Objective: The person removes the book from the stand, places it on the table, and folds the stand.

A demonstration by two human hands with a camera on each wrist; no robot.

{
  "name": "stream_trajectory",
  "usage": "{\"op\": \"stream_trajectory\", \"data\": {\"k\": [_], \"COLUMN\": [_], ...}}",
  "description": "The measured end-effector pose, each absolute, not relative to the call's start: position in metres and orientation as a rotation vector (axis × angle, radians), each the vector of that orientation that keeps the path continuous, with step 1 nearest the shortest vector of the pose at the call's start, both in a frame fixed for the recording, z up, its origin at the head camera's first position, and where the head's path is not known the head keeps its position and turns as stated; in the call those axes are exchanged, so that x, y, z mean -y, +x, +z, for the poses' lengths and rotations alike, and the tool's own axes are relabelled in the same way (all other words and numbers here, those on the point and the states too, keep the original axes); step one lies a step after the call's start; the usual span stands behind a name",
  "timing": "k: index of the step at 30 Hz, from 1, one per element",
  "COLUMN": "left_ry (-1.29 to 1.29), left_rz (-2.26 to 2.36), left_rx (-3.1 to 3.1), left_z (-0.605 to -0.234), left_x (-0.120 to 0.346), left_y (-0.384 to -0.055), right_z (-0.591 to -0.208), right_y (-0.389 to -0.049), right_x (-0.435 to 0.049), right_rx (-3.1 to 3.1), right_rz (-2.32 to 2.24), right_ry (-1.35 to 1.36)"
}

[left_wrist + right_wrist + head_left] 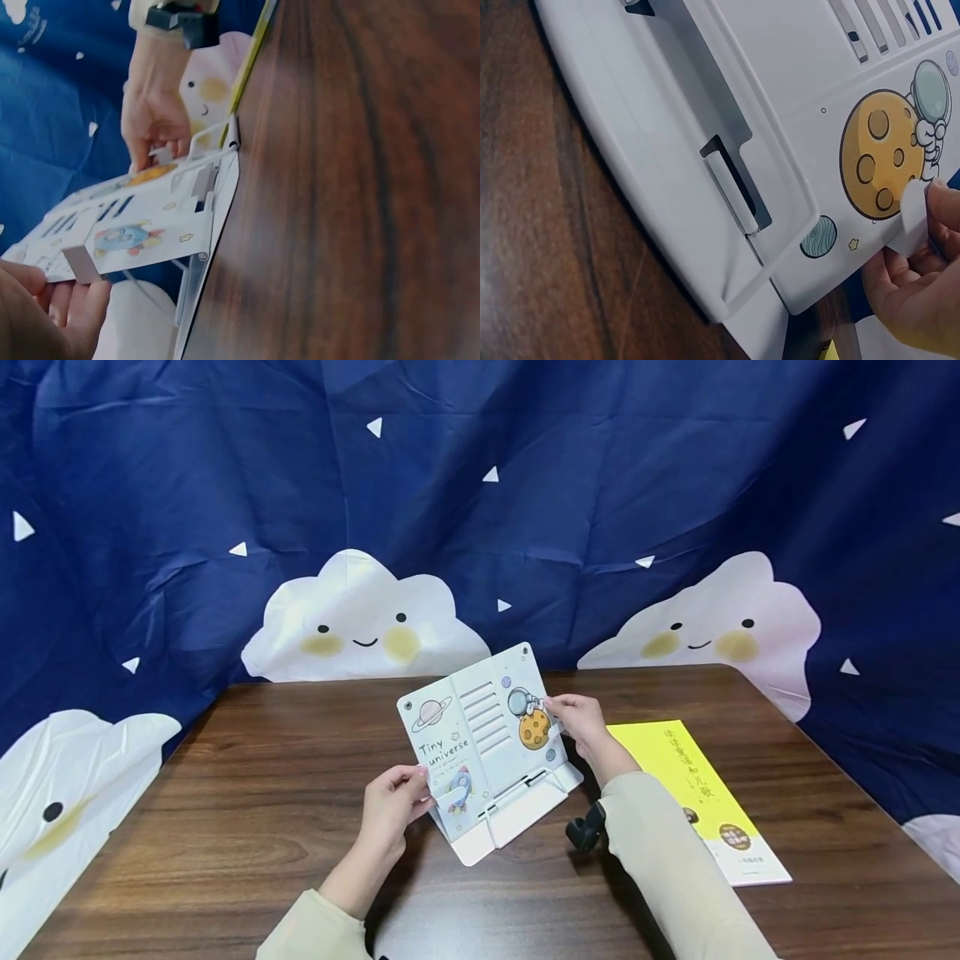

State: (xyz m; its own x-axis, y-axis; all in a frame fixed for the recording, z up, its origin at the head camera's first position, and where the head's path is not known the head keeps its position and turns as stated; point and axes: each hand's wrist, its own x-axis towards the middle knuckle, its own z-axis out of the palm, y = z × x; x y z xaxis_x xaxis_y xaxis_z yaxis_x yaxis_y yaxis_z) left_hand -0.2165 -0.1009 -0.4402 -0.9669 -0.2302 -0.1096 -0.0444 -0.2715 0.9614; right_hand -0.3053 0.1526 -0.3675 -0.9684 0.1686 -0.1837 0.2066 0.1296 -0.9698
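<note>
Head view: a dark blue curtain (480, 510) printed with smiling clouds is hung behind a wooden table (225, 810). On the table's right part a yellow book (697, 793) is laid flat, apart from the stand.

Near the table's middle a white book stand (487, 735) is set, its back panel raised and tilted, its base tray resting on the wood. Planets, a rocket and the words "Tiny universe" are printed on the panel.

The panel's lower left edge is gripped by the left hand (393, 802), thumb in front and fingers curled behind. The upper right edge, beside the astronaut picture, is pinched by the right hand (581, 718); in the right wrist view the fingers (919, 285) are seen closed on a small white tab at that edge.

As judged from this, the stand is already propped open and is being adjusted or steadied. Nothing is placed on it yet, and the book is left untouched.
</note>
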Motion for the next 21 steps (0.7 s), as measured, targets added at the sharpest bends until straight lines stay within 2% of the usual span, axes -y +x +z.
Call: {"op": "stream_trajectory", "data": {"k": [7,12,16,19,21], "left_ry": [0.248,0.292,0.303,0.249,0.234], "left_rz": [-2.404,-2.447,-2.496,-2.548,-2.564], "left_rx": [1.832,1.803,1.780,1.779,1.787], "left_z": [-0.438,-0.440,-0.440,-0.435,-0.419], "left_x": [0.097,0.092,0.089,0.088,0.085], "left_y": [-0.206,-0.203,-0.200,-0.194,-0.183], "right_z": [-0.364,-0.373,-0.374,-0.373,-0.369], "right_y": [-0.306,-0.314,-0.317,-0.319,-0.316], "right_x": [-0.149,-0.150,-0.147,-0.144,-0.141], "right_rx": [-2.371,-2.383,-2.413,-2.400,-2.378], "right_rz": [-1.981,-2.030,-2.007,-2.008,-2.015], "right_ry": [0.387,0.308,0.353,0.361,0.345]}}
